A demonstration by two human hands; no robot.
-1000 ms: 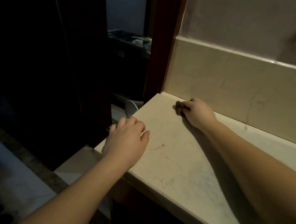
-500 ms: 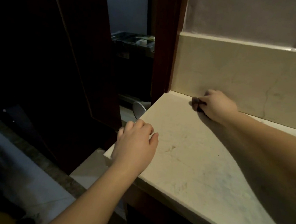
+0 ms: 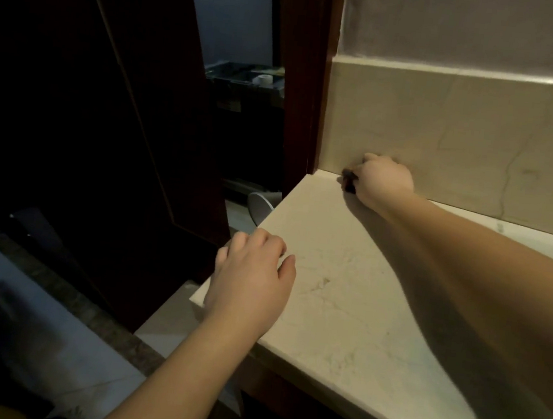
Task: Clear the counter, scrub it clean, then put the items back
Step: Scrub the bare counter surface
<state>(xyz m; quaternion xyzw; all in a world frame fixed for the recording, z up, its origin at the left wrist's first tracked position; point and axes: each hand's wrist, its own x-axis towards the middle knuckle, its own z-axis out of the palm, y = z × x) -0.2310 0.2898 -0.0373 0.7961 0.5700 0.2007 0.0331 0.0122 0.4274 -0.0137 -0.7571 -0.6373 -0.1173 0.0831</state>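
Right hand (image 3: 385, 183) slid its dark scrubber (image 3: 349, 182) into the counter (image 3: 344, 301) corner.

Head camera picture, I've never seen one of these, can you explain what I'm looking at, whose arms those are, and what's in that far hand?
There is no machine here. The picture comes from a camera worn on a person's head, looking forward and down, so the two bare arms are the wearer's own.

The pale stone slab is a counter with a matching backsplash behind it. The left hand rests on the counter's near left corner, fingers loosely bent, holding nothing.

The right hand reaches to the back edge, where counter meets backsplash, and grips a small dark object. Only a bit of it shows, so I cannot tell what it is; it may be a scrubber.

To the left are a dark door and an opening into a dim room.
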